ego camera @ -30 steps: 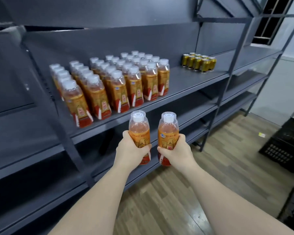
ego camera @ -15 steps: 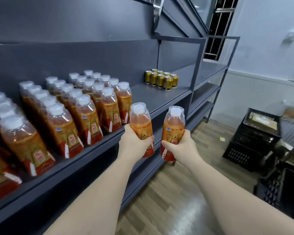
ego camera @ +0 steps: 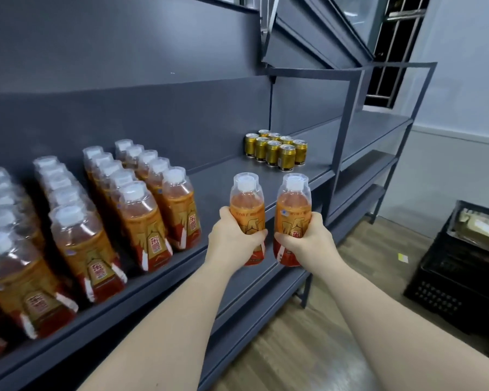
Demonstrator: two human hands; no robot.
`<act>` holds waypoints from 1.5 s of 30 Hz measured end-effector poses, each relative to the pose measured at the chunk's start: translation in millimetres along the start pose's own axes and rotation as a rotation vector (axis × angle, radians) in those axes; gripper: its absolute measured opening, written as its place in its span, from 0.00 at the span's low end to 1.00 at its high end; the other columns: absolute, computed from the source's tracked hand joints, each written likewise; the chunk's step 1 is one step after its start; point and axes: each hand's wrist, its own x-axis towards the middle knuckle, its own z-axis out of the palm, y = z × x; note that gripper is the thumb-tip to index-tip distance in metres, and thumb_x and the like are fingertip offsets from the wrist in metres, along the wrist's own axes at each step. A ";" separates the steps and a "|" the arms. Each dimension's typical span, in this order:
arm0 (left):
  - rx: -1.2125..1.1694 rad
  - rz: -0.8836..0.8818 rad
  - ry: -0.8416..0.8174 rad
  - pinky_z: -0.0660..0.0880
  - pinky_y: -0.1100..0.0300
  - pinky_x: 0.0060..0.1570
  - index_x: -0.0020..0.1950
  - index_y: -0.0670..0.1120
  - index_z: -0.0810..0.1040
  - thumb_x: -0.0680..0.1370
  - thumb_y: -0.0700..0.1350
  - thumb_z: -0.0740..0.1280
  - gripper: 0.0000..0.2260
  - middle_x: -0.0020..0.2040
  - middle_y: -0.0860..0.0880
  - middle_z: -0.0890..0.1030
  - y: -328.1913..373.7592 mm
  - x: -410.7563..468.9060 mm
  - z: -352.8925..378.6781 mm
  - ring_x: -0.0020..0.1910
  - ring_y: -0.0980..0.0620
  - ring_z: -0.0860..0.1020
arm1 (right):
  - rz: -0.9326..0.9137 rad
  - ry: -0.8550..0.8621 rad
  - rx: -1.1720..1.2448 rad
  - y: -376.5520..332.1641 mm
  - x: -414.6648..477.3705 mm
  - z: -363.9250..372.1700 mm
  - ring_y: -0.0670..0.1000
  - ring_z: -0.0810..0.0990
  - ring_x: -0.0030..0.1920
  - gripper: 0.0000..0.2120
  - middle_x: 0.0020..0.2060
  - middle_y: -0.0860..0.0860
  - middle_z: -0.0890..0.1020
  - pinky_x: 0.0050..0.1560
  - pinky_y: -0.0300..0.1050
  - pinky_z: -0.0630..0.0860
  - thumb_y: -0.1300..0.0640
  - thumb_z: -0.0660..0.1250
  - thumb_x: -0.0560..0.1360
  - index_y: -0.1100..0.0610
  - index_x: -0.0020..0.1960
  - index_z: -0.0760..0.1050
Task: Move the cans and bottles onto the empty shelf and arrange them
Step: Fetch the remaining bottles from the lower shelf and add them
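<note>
In front of the shelf point(ego camera: 237, 176), one upright bottle point(ego camera: 247, 204) is held in the left hand point(ego camera: 232, 239), another bottle point(ego camera: 292, 213) in the right hand point(ego camera: 308, 241), fingers curled around each, just beside the rows of bottles point(ego camera: 141, 210).

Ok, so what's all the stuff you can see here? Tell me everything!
clear plastic orange-drink bottles with white caps: many, too crowded to count, orange, in rows on the shelf's left part
gold metal cans: about nine, gold, clustered further right on the same shelf
dark grey metal shelf rack: one, grey, several levels, along the wall
black plastic crate: one, black, on the floor at right
wooden plank floor: brown, below the rack
left held bottle: one, orange, upright by the shelf edge
right held bottle: one, orange, beside it
left hand: grips the left held bottle
right hand: grips the right held bottle
</note>
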 end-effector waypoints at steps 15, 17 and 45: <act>0.049 -0.195 0.279 0.79 0.51 0.56 0.61 0.53 0.63 0.71 0.57 0.77 0.28 0.56 0.52 0.75 24.7 117.3 56.7 0.54 0.50 0.77 | -0.120 -0.285 -0.007 8.3 179.1 -8.6 0.47 0.75 0.53 0.29 0.53 0.45 0.75 0.51 0.43 0.74 0.46 0.76 0.71 0.47 0.61 0.60; 0.047 -0.219 0.314 0.79 0.52 0.54 0.64 0.51 0.64 0.72 0.56 0.77 0.29 0.56 0.52 0.76 19.6 135.4 57.2 0.54 0.50 0.77 | -0.133 -0.316 -0.008 3.5 196.7 3.6 0.48 0.75 0.54 0.29 0.54 0.45 0.75 0.51 0.43 0.75 0.46 0.76 0.72 0.47 0.62 0.60; -0.004 -0.562 0.841 0.72 0.56 0.46 0.68 0.48 0.60 0.72 0.50 0.77 0.32 0.52 0.52 0.73 -59.5 309.7 -5.6 0.51 0.50 0.75 | -0.292 -0.748 0.109 -59.8 375.0 222.9 0.45 0.78 0.50 0.29 0.51 0.43 0.76 0.51 0.45 0.76 0.50 0.78 0.70 0.49 0.61 0.62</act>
